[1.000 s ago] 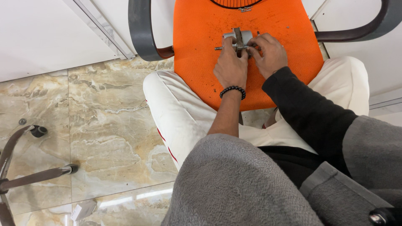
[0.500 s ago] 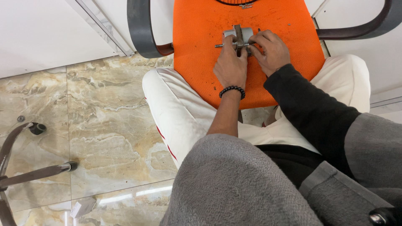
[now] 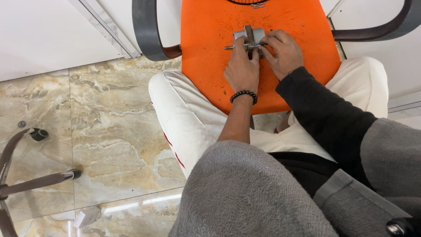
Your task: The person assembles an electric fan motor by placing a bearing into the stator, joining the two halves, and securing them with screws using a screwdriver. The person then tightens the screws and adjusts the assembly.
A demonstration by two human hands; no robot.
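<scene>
Nearest: grey blanket (image 3: 254, 193) over the lap, white trousers (image 3: 193, 118) beyond. Left hand (image 3: 242, 70) (bead bracelet (image 3: 244, 95) at the wrist): fingers closed on the metal part (image 3: 249, 37). Right hand (image 3: 283, 52): fingers curled on the same part's right side. The part lies near the far edge of the orange chair seat (image 3: 210, 52). Step in hand, by judgement: fitting or adjusting its rod; steady two-handed bracing seems needed next.

Orange mesh chair seat (image 3: 210, 52) bears a grey metal fitting (image 3: 248, 37).
</scene>
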